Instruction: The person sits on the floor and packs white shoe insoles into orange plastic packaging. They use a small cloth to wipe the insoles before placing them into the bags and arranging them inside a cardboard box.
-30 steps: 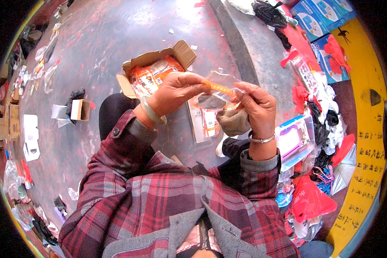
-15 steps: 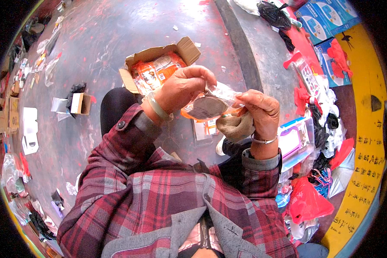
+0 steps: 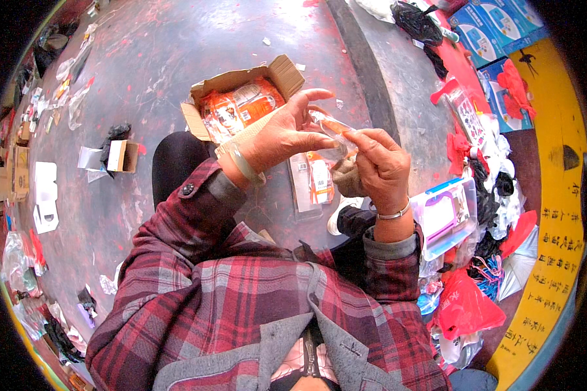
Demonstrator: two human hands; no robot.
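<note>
While both hands pinch, a clear plastic packet (image 3: 329,127) hangs between their fingertips.
Left hand (image 3: 280,133) grasps its top; right hand (image 3: 379,166) grips its edge, above an open cardboard box (image 3: 241,98).

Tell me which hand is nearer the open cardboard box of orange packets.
Left. The left hand hovers just right of the open cardboard box, nearly overlapping its corner. The right hand is farther right, beyond the clear packet both hands pinch.

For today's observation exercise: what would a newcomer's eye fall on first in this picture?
First the two bare hands at the centre, left hand and right hand, pinching a small clear plastic packet with orange inside. Just beyond them, an open brown cardboard box of orange packets sits on the grey floor.
</note>
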